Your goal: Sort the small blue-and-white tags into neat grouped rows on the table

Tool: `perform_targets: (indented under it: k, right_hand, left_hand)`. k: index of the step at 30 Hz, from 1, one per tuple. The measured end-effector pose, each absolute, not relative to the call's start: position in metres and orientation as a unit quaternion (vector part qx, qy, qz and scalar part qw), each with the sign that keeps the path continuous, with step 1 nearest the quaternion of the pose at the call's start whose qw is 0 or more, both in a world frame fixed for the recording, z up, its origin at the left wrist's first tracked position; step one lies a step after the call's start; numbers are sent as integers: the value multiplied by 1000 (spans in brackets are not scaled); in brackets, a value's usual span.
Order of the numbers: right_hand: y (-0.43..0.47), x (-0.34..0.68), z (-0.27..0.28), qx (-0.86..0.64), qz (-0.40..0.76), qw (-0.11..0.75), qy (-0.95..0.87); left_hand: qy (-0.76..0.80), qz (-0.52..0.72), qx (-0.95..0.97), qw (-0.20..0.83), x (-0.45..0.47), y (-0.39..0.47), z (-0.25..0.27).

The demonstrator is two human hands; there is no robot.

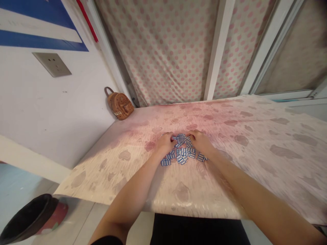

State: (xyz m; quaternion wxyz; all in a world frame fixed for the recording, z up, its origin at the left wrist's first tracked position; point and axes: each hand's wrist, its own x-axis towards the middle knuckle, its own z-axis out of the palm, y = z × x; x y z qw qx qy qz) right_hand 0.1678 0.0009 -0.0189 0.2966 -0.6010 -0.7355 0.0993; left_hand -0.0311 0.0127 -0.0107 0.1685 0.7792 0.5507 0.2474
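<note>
Many small, flat blue-and-white rectangular pieces (186,153) lie in a loose, overlapping heap on the table. My left hand (166,142) is at the heap's far left edge, its fingers curled in against the pieces there. Across from it, my right hand (200,140) rests at the far right edge with its fingers bent inward. A cluster of the pieces (182,139) lies between the two hands. Others lie nearer to me, a few beside my right wrist. Whatever is within either hand's fingers is too small and hidden to make out.
A patterned pale cloth covers the table (265,143). At its far left corner a small brown backpack (122,104) leans by the wall. Behind hangs a dotted curtain (166,51). On the floor at lower left stands a dark-rimmed bin (55,217).
</note>
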Motion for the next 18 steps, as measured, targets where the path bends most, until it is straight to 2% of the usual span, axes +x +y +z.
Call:
perform_targets:
  k: [18]
  right_hand:
    - [1,166,-19,-595,109,332,-724]
  left_hand:
    - [543,222,790,178,-29,10,-7]
